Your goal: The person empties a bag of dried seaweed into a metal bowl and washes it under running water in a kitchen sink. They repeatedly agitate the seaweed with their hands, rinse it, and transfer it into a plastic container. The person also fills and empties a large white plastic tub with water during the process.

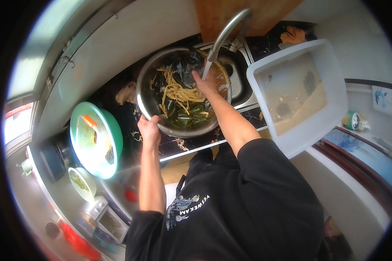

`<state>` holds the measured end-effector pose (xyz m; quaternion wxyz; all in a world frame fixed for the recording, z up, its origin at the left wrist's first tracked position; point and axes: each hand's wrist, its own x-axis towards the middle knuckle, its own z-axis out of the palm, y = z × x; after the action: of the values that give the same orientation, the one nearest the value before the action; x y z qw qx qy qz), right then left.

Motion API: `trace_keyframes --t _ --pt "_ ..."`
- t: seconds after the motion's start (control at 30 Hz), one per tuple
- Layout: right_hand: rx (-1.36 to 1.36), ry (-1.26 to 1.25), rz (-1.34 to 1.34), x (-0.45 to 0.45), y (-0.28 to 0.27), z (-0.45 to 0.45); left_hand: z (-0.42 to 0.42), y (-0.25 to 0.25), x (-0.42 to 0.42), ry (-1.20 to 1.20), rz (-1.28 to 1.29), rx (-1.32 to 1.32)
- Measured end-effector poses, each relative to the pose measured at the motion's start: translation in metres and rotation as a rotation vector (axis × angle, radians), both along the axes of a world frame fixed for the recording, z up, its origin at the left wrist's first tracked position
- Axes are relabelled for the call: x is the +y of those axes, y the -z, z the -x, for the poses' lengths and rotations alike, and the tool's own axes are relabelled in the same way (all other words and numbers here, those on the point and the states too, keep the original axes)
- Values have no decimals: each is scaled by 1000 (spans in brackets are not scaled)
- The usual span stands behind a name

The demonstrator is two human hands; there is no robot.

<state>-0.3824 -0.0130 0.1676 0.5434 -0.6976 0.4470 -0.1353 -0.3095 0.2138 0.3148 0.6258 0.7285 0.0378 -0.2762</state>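
A large stainless steel basin [143, 94] rests over the edge of the sink [242, 85] and the black patterned counter. In it lie pale yellow strips [179, 93] and dark green, kelp-like pieces [186, 118] in water. My left hand [149, 129] grips the near-left rim, thumb on top. Over the basin's right side reaches my right hand [205, 83], under the stream from the curved metal faucet [227, 31]. Its thumb points away from me; the other fingers are mostly hidden by water, so I cannot tell whether they hold anything.
Right of the sink, a big white plastic tub [268, 94] holds cloudy water with bits in it. A green basin [117, 133] with an orange-handled tool [90, 122] stands at left. Beyond it are a bowl of green food [92, 184] and a crumpled cloth [126, 93].
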Motion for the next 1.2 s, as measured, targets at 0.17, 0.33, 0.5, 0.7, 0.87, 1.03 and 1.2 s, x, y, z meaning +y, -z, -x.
trace_keyframes --t 0.17,0.33,0.5,0.7,0.87,1.03,1.2 --pt "63 72 200 -1 -8 -7 -1 0 1 -10 -28 -10" --pt "165 -86 193 -10 -5 -11 -2 1 0 -12 -40 8" --pt "191 -298 255 -10 -22 4 -3 5 5 -34 -23 21" --pt "-25 -166 339 -23 -7 -3 -3 -1 3 -16 -49 14" --pt "85 -400 253 -24 -1 -3 0 2 1 -37 -31 6" --pt "66 -378 147 -14 14 2 5 -11 -7 -4 -74 -42" --pt "-60 -277 87 1 32 -5 4 -17 -11 15 -84 -50"
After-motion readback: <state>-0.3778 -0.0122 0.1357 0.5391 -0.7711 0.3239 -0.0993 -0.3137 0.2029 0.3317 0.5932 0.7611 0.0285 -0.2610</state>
